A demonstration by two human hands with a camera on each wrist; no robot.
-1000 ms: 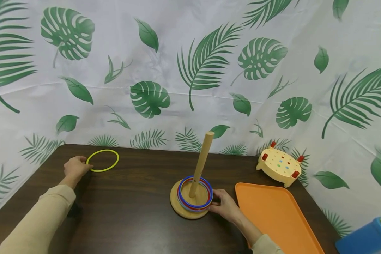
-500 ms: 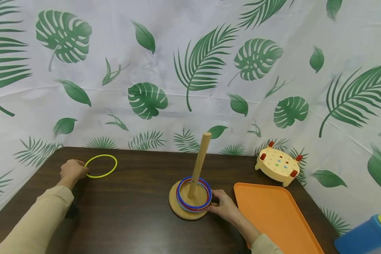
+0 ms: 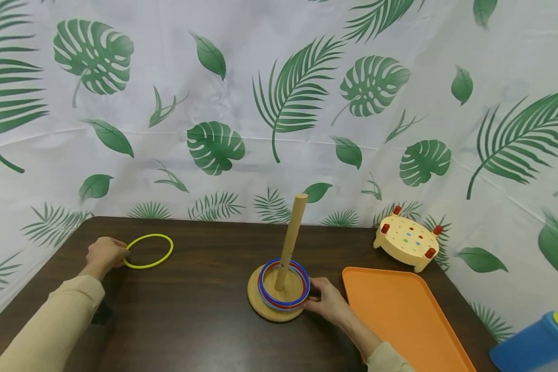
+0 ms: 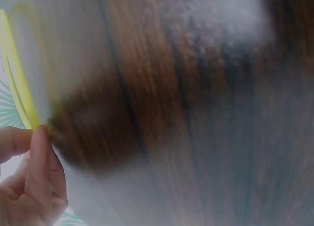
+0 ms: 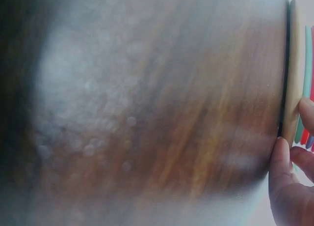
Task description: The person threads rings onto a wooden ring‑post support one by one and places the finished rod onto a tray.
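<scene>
At the far left of the table, my left hand (image 3: 106,253) pinches a thin yellow ring (image 3: 171,247) by its near-left edge. In the left wrist view, thumb and fingertips meet on the yellow ring (image 4: 22,98). Right of the middle stands a wooden ring-toss stand, its upright peg (image 3: 294,227) rising from a round base (image 3: 256,292). Blue, red and paler rings (image 3: 262,290) lie stacked around the foot of the peg. My right hand (image 3: 329,302) holds the stand's right edge, fingers at the base rim (image 5: 293,73) beside the rings.
An orange tray (image 3: 400,310) lies to the right of my right hand. Behind it, a cream pegboard stool-like toy (image 3: 406,240) with red-tipped legs is upside down. A blue bottle with a yellow top (image 3: 530,341) is at the right edge. A leaf-print cloth (image 3: 242,77) hangs behind the table.
My left hand has brought the yellow ring slightly nearer and lower over the table. My right hand stays at the stand, and the view has shifted a little.
</scene>
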